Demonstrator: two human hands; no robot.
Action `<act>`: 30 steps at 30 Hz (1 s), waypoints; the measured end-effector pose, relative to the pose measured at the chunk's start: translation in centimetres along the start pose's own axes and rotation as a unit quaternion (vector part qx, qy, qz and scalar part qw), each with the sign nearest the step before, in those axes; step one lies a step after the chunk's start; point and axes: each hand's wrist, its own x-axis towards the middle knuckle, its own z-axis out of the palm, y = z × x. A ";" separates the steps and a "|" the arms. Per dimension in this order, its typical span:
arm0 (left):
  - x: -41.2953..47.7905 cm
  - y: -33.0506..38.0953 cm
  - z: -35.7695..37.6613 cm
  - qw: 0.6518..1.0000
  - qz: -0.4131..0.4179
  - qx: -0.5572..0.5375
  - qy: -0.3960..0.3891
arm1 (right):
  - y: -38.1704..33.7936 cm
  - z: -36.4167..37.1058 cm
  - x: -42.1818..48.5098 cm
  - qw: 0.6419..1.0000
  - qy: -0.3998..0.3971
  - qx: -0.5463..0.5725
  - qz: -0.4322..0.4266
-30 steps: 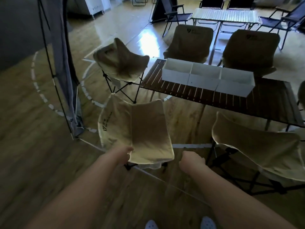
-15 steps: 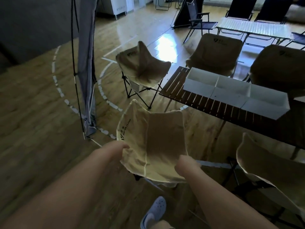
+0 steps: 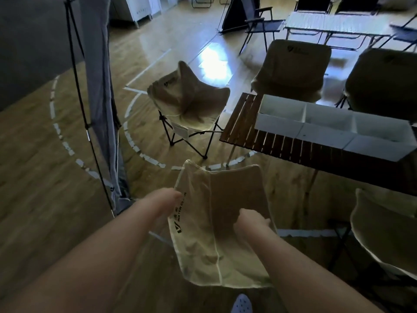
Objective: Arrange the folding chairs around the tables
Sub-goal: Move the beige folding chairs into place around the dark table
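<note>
A beige folding chair point(image 3: 216, 224) with a black logo is right below me, its seat facing up. My left hand point(image 3: 165, 198) grips its left edge and my right hand point(image 3: 249, 221) grips its right edge. Beyond it stands a dark slatted table point(image 3: 282, 143). Another beige chair point(image 3: 189, 109) stands at the table's left end, two more point(image 3: 293, 68) point(image 3: 383, 80) stand behind the table, and one point(image 3: 388, 236) is at my right.
White open boxes point(image 3: 327, 123) sit in a row on the table. A grey fabric stand on thin black poles point(image 3: 97, 93) rises at left. A light table point(image 3: 336, 23) with dark chairs stands far back. My shoe point(image 3: 241, 304) shows below.
The chair has come closer to me and its seat tilted up. My right hand moved from beside the chair onto its right edge. My view shifted left.
</note>
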 end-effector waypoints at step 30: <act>17.2 -9.6 4.3 0.852 0.363 0.377 -0.016 | -18.6 17.4 -0.3 0.933 -0.011 0.281 0.225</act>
